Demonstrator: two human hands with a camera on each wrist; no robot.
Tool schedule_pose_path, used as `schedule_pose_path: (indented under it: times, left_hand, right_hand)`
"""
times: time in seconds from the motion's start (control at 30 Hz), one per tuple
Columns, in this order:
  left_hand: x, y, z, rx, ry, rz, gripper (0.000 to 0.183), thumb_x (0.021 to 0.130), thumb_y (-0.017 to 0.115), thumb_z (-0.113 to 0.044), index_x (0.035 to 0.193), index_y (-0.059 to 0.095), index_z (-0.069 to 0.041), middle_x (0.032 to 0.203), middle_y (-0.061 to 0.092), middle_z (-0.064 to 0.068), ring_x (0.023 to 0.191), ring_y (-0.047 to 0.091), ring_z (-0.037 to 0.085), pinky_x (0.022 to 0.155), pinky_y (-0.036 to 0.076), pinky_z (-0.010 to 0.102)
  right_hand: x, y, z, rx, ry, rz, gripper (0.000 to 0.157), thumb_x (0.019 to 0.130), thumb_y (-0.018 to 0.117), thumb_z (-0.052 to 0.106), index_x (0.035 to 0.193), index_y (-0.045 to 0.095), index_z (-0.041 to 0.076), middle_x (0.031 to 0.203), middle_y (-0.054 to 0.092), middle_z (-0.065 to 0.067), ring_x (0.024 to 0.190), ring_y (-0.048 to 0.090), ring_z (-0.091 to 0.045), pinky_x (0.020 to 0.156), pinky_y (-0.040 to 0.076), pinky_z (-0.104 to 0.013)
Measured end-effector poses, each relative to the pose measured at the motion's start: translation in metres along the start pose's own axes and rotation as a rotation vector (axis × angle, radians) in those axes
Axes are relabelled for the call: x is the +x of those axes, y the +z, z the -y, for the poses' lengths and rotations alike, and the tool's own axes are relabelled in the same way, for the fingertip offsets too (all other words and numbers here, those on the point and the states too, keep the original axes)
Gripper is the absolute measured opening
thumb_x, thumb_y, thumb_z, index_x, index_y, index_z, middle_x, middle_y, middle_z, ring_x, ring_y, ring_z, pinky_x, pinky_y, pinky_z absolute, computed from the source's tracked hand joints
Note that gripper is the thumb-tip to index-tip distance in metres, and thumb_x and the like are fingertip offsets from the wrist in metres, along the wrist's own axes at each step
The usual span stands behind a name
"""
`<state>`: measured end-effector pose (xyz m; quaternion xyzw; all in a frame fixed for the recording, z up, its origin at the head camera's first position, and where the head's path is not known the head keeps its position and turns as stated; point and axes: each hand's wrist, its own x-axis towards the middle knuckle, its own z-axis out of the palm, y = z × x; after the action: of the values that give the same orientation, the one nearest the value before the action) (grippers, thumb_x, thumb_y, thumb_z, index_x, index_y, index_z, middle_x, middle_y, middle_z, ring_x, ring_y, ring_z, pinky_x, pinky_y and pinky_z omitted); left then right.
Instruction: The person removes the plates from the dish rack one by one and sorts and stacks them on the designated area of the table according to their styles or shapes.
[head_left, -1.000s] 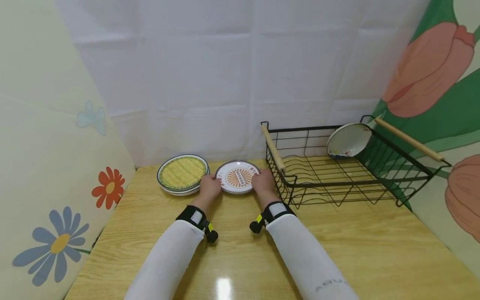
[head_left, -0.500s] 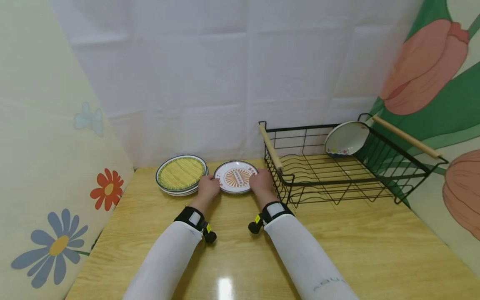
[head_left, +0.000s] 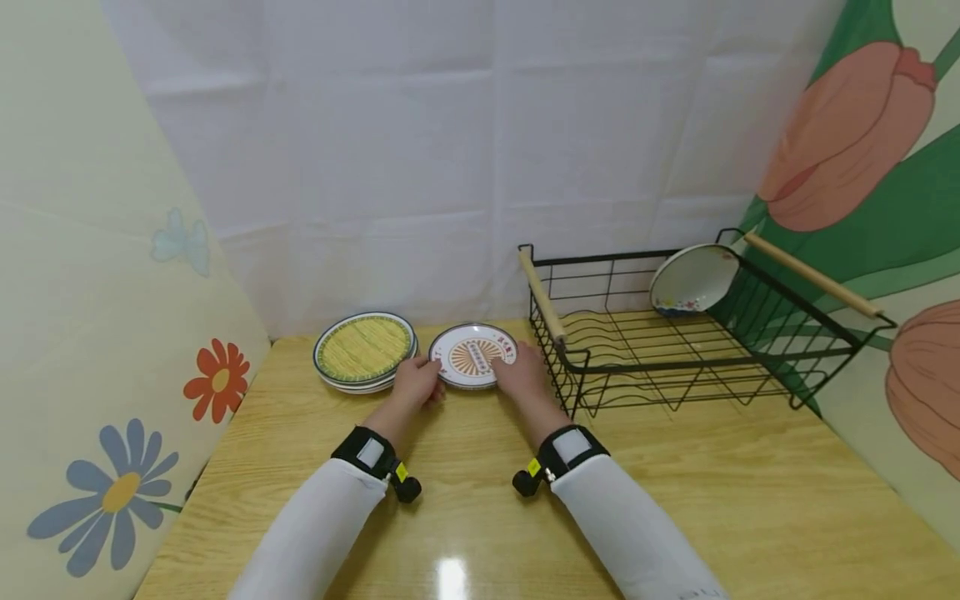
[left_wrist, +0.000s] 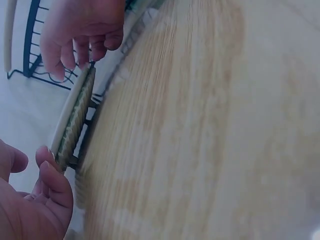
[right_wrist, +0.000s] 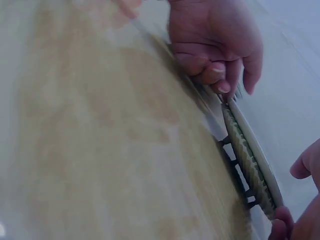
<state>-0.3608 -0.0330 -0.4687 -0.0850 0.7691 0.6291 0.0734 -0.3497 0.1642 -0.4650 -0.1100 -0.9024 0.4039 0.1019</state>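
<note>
A small white plate (head_left: 467,340) with an orange sunburst centre and red characters lies near the back wall. From the side, in the left wrist view, the plate (left_wrist: 77,117) has a ribbed edge with short dark stubs below. My left hand (head_left: 415,383) is at its left rim; fingertips touch the edge while the thumb stands apart in the left wrist view. At the right rim is my right hand (head_left: 521,375), its thumb over the plate in the head view. The right wrist view shows that thumb (right_wrist: 306,162) off the rim, with fingers against the edge.
Left of the plate is a stack of plates (head_left: 365,347), yellow-green on top. A black wire dish rack (head_left: 675,365) with wooden handles (head_left: 542,292) stands close on the right, holding a tilted white bowl (head_left: 693,279). A white cloth wall (head_left: 390,167) rises behind.
Both hands have loosened from the plate's rim and the wrists have spread outward. The right thumb shows farther in over the plate. The plate stays in place.
</note>
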Motion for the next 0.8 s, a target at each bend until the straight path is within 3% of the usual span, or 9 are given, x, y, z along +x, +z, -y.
schedule_pose_path:
  times: [0.07,0.13,0.27,0.4,0.53,0.6,0.67,0.8]
  left_hand:
    - [-0.005,-0.002,-0.001,-0.033,-0.001,0.006,0.050,0.104,0.051,-0.023,0.151,0.049,-0.007,0.063,0.062,0.004,0.047,0.057,0.013,0.044,0.047,0.026]
    - [-0.012,-0.004,-0.003,-0.075,0.002,0.007,0.054,0.104,0.051,-0.023,0.155,0.044,-0.008,0.064,0.062,0.003,0.049,0.057,0.013,0.046,0.048,0.027]
    - [-0.029,-0.007,-0.010,-0.175,0.017,0.021,0.050,0.105,0.051,-0.024,0.153,0.048,-0.009,0.066,0.062,0.002,0.051,0.057,0.011,0.047,0.049,0.026]
    - [-0.052,-0.008,-0.021,-0.303,0.015,0.071,0.045,0.105,0.053,-0.025,0.147,0.055,-0.008,0.069,0.063,0.000,0.051,0.058,0.010,0.047,0.048,0.023]
    - [-0.075,-0.007,-0.033,-0.377,0.011,0.127,0.040,0.106,0.052,-0.026,0.141,0.060,-0.011,0.072,0.064,0.000,0.055,0.061,0.011,0.050,0.050,0.024]
    - [-0.085,-0.007,-0.038,-0.399,0.025,0.146,0.038,0.106,0.050,-0.026,0.139,0.061,-0.012,0.073,0.064,0.000,0.056,0.062,0.011,0.051,0.051,0.024]
    - [-0.093,-0.006,-0.041,-0.411,0.045,0.161,0.037,0.107,0.049,-0.026,0.139,0.062,-0.013,0.074,0.065,-0.001,0.057,0.063,0.011,0.052,0.052,0.024]
    - [-0.102,-0.005,-0.046,-0.428,0.085,0.191,0.038,0.107,0.046,-0.025,0.141,0.060,-0.012,0.073,0.066,-0.001,0.059,0.065,0.012,0.054,0.054,0.025]
  right_hand:
    - [-0.008,-0.005,0.002,-0.007,-0.045,-0.002,0.070,0.095,0.062,0.035,0.153,0.043,0.001,0.154,0.044,-0.021,0.137,0.050,-0.038,0.115,0.042,-0.051]
    - [-0.019,-0.011,0.006,-0.014,-0.113,-0.006,0.070,0.094,0.063,0.035,0.154,0.043,0.004,0.155,0.046,-0.019,0.137,0.051,-0.037,0.115,0.043,-0.051]
    - [-0.045,-0.030,0.019,0.020,-0.306,0.082,0.054,0.095,0.065,0.029,0.144,0.059,0.009,0.129,0.068,-0.014,0.103,0.068,-0.029,0.087,0.057,-0.043]
    - [-0.068,-0.055,0.031,0.053,-0.516,0.353,0.037,0.098,0.066,0.022,0.132,0.069,0.009,0.100,0.074,-0.005,0.079,0.064,-0.014,0.069,0.054,-0.029]
    - [-0.085,-0.093,0.043,0.034,-0.678,0.635,0.034,0.101,0.065,0.024,0.131,0.069,0.010,0.101,0.074,0.000,0.087,0.066,-0.008,0.077,0.056,-0.025]
    - [-0.089,-0.115,0.050,0.030,-0.752,0.707,0.034,0.101,0.065,0.024,0.132,0.069,0.012,0.105,0.075,0.001,0.091,0.068,-0.008,0.081,0.058,-0.027]
    - [-0.090,-0.140,0.059,0.038,-0.816,0.748,0.034,0.102,0.064,0.021,0.134,0.067,0.010,0.108,0.075,0.000,0.092,0.068,-0.008,0.081,0.059,-0.028]
    - [-0.082,-0.191,0.077,0.004,-0.862,0.683,0.033,0.101,0.065,0.018,0.134,0.068,0.012,0.110,0.075,-0.001,0.089,0.067,-0.012,0.078,0.058,-0.030]
